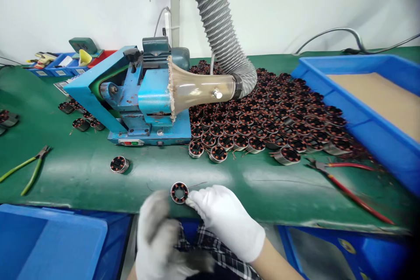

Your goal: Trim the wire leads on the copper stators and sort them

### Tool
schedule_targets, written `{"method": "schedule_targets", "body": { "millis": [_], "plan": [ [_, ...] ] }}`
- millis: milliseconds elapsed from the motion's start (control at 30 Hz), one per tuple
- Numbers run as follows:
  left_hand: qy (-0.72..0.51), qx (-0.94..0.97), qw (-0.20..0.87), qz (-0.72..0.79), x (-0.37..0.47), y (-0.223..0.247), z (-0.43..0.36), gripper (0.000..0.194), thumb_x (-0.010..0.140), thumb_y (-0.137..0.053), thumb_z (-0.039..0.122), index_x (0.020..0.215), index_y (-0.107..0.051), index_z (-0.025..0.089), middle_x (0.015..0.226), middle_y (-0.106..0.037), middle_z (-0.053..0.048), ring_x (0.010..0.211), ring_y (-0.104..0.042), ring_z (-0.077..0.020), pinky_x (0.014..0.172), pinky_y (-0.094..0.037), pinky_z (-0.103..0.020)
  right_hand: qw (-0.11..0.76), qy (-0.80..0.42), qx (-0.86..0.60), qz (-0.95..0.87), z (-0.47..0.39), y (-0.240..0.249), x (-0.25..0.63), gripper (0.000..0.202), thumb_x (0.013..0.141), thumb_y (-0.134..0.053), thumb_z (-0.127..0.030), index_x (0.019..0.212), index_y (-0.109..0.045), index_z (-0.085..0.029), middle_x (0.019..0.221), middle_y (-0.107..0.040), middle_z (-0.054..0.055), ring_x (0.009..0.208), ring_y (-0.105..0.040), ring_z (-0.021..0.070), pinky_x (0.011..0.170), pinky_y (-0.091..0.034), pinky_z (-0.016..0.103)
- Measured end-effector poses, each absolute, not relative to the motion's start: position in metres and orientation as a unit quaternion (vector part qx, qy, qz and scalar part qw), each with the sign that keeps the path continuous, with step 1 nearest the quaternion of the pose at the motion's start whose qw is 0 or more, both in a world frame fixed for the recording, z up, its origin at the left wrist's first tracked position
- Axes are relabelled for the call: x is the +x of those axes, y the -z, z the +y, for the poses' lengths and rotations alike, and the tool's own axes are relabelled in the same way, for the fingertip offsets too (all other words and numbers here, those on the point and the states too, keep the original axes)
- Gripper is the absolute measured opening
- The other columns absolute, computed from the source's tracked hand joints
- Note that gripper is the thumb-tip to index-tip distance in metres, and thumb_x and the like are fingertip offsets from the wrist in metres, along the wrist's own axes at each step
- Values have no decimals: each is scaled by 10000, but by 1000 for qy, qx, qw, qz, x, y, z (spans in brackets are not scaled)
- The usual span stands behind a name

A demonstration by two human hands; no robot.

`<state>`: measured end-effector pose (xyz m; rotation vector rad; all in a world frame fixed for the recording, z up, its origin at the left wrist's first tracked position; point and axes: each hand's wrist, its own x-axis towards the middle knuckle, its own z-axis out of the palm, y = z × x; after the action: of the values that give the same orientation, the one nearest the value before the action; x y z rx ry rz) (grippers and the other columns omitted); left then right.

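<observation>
My right hand [226, 221], in a white glove, pinches a small ring-shaped motor stator [174, 193] by its right side. The stator has a silvery rim with copper windings and black parts inside, and its open middle faces me. Thin wires stick out near it. My left hand [155, 236], also gloved in white, is just to the left and below the stator, smeared by motion, so its fingers are unclear. Another stator [119, 164] stands on the green bench mat [82, 175] farther left.
A blue belt machine [154, 96] with a hose [216, 17] stands behind. Many stators [256, 122] crowd the mat to its right. Green-handled cutters [33, 168] lie left, red-handled cutters [341, 183] right. Blue trays [367, 118] flank the bench.
</observation>
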<state>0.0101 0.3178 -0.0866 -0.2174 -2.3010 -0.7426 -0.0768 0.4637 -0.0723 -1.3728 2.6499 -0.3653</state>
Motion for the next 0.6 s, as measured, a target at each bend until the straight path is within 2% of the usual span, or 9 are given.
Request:
{"method": "schedule_targets", "body": {
  "millis": [33,100,167,233,300,367,433,600],
  "plan": [
    [283,-168,282,-901,2,81,321,816,724,-582,540,1372,-155,287,1344,-352,-100,1199,-404,-288,1008,-341,-479,84,130,-451,879,464,79,-77,222,893,-411,-193,805,-612,-158,590,-591,30,516,-523,152,523,-311,271],
    [281,-182,138,-932,-17,77,323,943,673,-618,566,1386,-112,212,1299,-414,-156,1189,-416,-316,990,-350,-491,128,168,-435,875,467,90,-80,218,883,-405,-179,987,-593,-142,645,-625,35,531,-544,152,518,-320,263],
    [295,-126,14,-947,-35,81,320,1019,642,-662,523,1393,-79,156,1322,-388,-192,1182,-421,-335,949,-394,-477,168,203,-395,880,473,98,-81,358,885,-394,-192,1230,-461,-123,661,-640,27,528,-554,153,505,-322,255],
    [313,-88,-71,-943,-45,90,314,962,673,-660,405,1398,-79,158,1356,-356,-181,1186,-423,-321,938,-410,-450,188,226,-362,884,477,104,-81,458,892,-382,-207,1336,-333,-103,620,-634,13,505,-551,159,492,-316,257],
    [333,-74,-113,-933,-47,99,308,858,719,-603,268,1400,-88,180,1377,-344,-150,1206,-413,-291,961,-396,-426,178,248,-351,885,479,109,-81,380,898,-374,-220,1251,-449,-103,620,-638,26,512,-555,170,501,-321,268],
    [346,-57,-123,-928,-45,103,305,795,741,-542,181,1400,-98,195,1394,-329,-126,1227,-392,-269,981,-380,-413,160,273,-353,881,477,114,-82,276,904,-362,-218,998,-604,-126,679,-652,50,550,-568,173,529,-340,276],
    [346,-45,-127,-928,-43,103,306,752,747,-519,160,1393,-136,197,1396,-330,-116,1232,-386,-264,987,-374,-413,149,296,-349,877,475,116,-85,291,909,-348,-203,822,-619,-142,690,-652,46,557,-568,158,547,-361,269],
    [334,-40,-118,-934,-43,99,317,611,769,-504,188,1336,-278,207,1316,-435,-98,1180,-452,-244,982,-385,-396,121,333,-337,872,491,113,-102,253,899,-382,-196,808,-618,-188,593,-623,-33,523,-566,102,569,-420,205]
  ]
}}
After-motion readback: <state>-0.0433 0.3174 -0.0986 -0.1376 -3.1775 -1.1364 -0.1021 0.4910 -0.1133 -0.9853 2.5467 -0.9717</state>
